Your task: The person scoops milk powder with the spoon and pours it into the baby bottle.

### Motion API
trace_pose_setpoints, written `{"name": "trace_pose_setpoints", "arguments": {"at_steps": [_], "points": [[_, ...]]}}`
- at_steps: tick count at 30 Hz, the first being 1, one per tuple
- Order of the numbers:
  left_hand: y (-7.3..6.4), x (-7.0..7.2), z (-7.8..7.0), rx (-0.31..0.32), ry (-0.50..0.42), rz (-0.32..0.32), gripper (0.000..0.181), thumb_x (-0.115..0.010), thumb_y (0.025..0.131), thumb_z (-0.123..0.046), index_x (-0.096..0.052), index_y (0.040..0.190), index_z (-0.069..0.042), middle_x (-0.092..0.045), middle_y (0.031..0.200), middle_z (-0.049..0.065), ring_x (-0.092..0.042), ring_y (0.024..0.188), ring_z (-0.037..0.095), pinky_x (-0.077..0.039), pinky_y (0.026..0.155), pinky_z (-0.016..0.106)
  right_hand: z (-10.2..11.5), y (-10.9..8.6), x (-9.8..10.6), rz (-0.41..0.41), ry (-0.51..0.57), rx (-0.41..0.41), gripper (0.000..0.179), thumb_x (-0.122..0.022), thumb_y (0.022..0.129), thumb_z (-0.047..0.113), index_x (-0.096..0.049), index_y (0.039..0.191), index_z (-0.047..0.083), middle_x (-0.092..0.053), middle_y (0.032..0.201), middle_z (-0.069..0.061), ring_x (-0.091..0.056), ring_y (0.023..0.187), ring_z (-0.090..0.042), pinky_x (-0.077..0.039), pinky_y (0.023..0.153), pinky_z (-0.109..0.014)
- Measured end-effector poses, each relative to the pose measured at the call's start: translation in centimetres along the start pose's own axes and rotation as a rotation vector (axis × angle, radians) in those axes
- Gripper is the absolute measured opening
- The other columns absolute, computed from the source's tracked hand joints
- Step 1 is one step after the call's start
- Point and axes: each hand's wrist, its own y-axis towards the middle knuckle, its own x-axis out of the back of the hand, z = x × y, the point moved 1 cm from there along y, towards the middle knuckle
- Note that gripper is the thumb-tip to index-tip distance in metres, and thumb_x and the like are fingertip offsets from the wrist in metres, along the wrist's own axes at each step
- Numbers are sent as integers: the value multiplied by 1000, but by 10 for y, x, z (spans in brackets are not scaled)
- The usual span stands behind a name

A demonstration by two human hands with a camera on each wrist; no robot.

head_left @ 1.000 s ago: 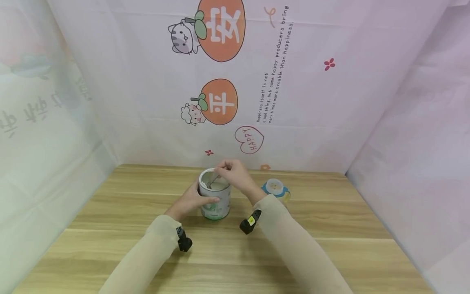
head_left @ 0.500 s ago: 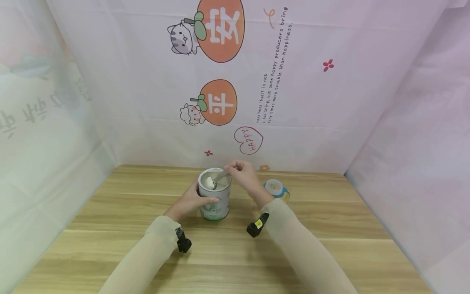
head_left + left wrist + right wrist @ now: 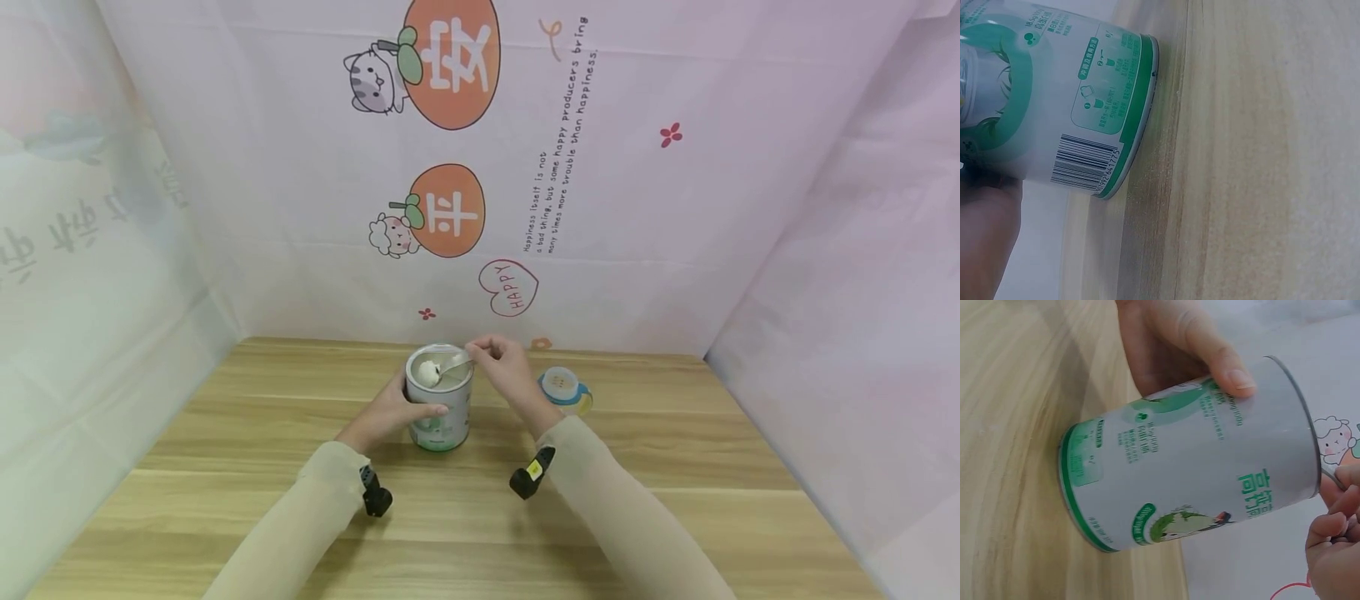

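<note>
A white and green milk powder can (image 3: 441, 429) stands upright on the table with its top open. My left hand (image 3: 390, 411) grips the can's left side, the thumb lying across its front; the right wrist view shows this left hand (image 3: 1179, 347) on the label. Between thumb and fingers, my right hand (image 3: 507, 372) pinches the handle of a metal spoon (image 3: 457, 362). White powder (image 3: 429, 374) is heaped in the spoon's bowl, at the level of the can's mouth. Only the lower part of the can (image 3: 1054, 87) shows in the left wrist view.
A cup with a clear top and blue rim (image 3: 560, 383) stands right of the can, partly behind my right forearm. The wooden table (image 3: 450, 517) is bounded by printed cloth walls (image 3: 622, 275) at the back and both sides.
The spoon has come up from inside the can, bearing a heap of white powder. My right hand has shifted right and slightly down; the left hand and can have stayed put.
</note>
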Motion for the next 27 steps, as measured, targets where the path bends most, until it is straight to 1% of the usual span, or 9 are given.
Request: {"name": "trace_pose_setpoints", "arguments": {"at_steps": [4, 7, 10, 13, 15, 19, 22, 27], "points": [[0, 0, 0, 3, 3, 3, 94, -88, 79, -21, -30, 153, -30, -48, 143, 6, -46, 132, 28, -33, 111, 55, -3, -3, 0, 6, -5, 79, 19, -65, 100, 26, -71, 102, 8, -64, 87, -11, -50, 74, -18, -41, 63, -26], [0, 0, 1, 5, 4, 0, 95, -88, 79, -21, -29, 153, -30, -48, 143, 5, -46, 132, 28, -33, 111, 54, -5, -4, 0, 0, -11, 104, 19, -64, 100, 25, -71, 102, 8, -64, 87, -14, -48, 71, -16, -40, 61, -24], [1, 0, 2, 1, -6, 2, 95, -88, 79, -22, -29, 153, -29, -47, 144, 6, -46, 132, 29, -33, 111, 54, -5, -4, 1, -17, -1, 101, 19, -64, 101, 25, -71, 103, 7, -65, 91, -17, -49, 73, -16, -40, 61, -24], [1, 0, 3, 3, -10, 0, 95, -88, 79, -22, -29, 153, -28, -47, 145, 6, -45, 133, 28, -32, 112, 54, -6, -4, 1, -32, 11, 93, 19, -64, 101, 24, -71, 103, 7, -66, 92, -17, -51, 75, -16, -41, 62, -24], [1, 0, 3, 4, -12, -3, 94, -88, 79, -21, -30, 153, -28, -47, 145, 5, -45, 133, 28, -32, 112, 53, -6, -4, 1, -41, 17, 91, 19, -64, 100, 24, -71, 102, 6, -65, 90, -15, -50, 74, -17, -40, 61, -24], [1, 1, 3, -8, -9, 0, 95, -88, 79, -21, -30, 153, -27, -46, 146, 5, -44, 134, 28, -32, 112, 54, -6, -4, 1, -49, 28, 89, 18, -65, 100, 23, -71, 101, 6, -65, 86, -7, -51, 74, -17, -40, 61, -24], [1, 0, 2, -7, -5, -2, 95, -88, 79, -21, -30, 154, -27, -46, 146, 5, -44, 134, 29, -32, 112, 54, -5, -5, 1, -55, 23, 93, 17, -65, 100, 22, -71, 99, 6, -64, 83, -4, -50, 72, -16, -39, 59, -24], [-1, -1, 1, -8, -6, -4, 94, -88, 79, -20, -31, 153, -27, -46, 146, 5, -44, 133, 28, -32, 112, 54, -4, -7, 1, -64, 26, 85, 18, -65, 99, 23, -70, 98, 6, -63, 83, -7, -49, 71, -15, -39, 59, -24]]}}
